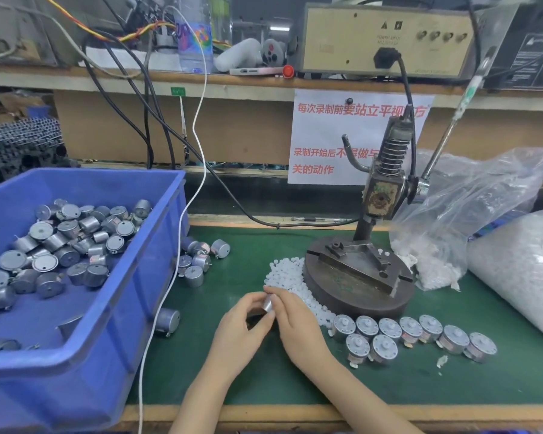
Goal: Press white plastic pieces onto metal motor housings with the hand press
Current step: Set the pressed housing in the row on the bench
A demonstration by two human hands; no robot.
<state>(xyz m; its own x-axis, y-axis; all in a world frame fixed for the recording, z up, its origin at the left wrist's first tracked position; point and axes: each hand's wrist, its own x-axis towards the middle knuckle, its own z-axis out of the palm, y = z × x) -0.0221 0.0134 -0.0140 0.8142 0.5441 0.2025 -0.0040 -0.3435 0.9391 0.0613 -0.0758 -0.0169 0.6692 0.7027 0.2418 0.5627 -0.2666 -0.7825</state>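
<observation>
- Front centre of the bench [264, 377], over the green mat: left hand [243, 324] and right hand [297, 324] meet on one metal motor housing [267, 303]; fingers [279, 297] of both are curled and clamped on it
- Housing mostly covered, only a strip of its side shows; whether a white piece sits on it, cannot tell; dark patch under the left palm unreadable
- White plastic pieces [287, 277] heaped just beyond the hands, against the press base [342, 292]; near end of the heap hidden behind the right hand
- Hand press [380, 195] stands behind and right of the hands; its lever [445, 136] slants up-right, upper end lost against the shelf clutter
- Finished housings [411, 328] with white pieces on top sit in rows right of the right wrist, in front of the base
- Blue bin [157, 264] of housings at left, near and left edges cut by the frame; loose housings [198, 261] beside its wall; white cable [198, 126] drapes down past it
- Plastic bags [470, 198] crowd the right, the nearest cut off
- Open mat: between bin and left forearm, and in front of the finished rows
</observation>
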